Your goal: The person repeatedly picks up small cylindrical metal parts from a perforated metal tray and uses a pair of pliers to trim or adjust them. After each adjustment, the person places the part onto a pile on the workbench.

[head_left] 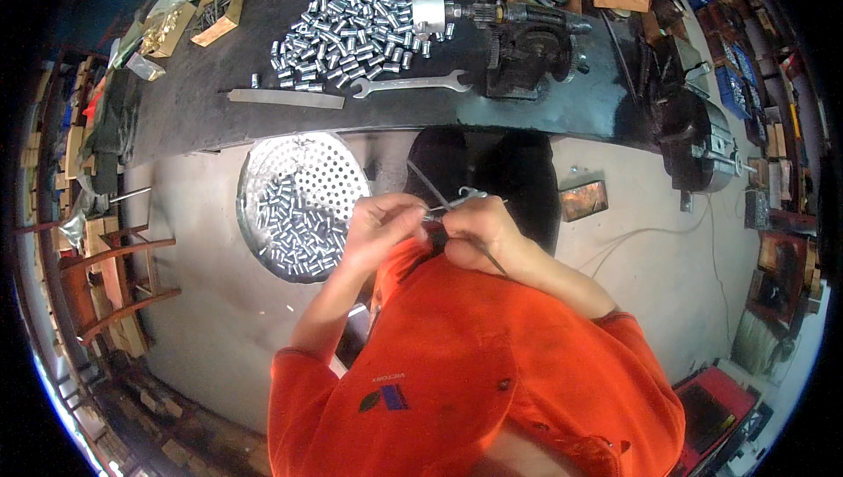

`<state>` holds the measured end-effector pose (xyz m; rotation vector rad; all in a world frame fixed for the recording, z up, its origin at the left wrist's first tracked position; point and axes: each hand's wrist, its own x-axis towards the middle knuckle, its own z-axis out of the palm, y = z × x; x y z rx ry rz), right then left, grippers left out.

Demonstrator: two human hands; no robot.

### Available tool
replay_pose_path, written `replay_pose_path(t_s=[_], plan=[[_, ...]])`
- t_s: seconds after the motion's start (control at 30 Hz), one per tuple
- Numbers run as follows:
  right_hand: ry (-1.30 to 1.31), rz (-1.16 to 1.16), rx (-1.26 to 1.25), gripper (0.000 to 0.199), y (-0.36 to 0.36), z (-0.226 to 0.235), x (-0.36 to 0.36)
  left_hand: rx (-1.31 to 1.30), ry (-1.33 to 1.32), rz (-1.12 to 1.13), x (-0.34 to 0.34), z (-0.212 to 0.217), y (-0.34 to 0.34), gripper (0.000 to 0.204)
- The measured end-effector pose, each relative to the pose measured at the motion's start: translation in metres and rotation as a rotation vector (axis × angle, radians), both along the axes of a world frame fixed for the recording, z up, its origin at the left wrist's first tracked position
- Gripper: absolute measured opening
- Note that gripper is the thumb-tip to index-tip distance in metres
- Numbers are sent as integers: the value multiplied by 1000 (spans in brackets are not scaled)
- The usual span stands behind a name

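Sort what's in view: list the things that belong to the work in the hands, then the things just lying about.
In hand:
left hand and right hand, pinching a small metal piece
thin rod crossing the hands
perforated pan of small metal sleeves, beside the left hand

Lying about:
wrench
flat file
sleeve pile on the bench
vise

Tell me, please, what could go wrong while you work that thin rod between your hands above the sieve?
The small metal piece pinched by the left hand could slip and miss the perforated pan beside it. The thin rod in the right hand might jab the fingers, since both hands work close together.
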<state>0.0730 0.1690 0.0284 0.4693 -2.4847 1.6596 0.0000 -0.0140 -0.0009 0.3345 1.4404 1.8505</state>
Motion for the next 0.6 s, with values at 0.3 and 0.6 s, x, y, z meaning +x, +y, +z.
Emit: replay_pose_path(t_s=[0.3, 0.6], plan=[[92, -67, 114, 13, 0, -6, 3, -19, 155, -67, -2, 16, 4, 20], [231, -141, 280, 16, -1, -8, 4, -124, 122, -112, -11, 17, 8, 20]])
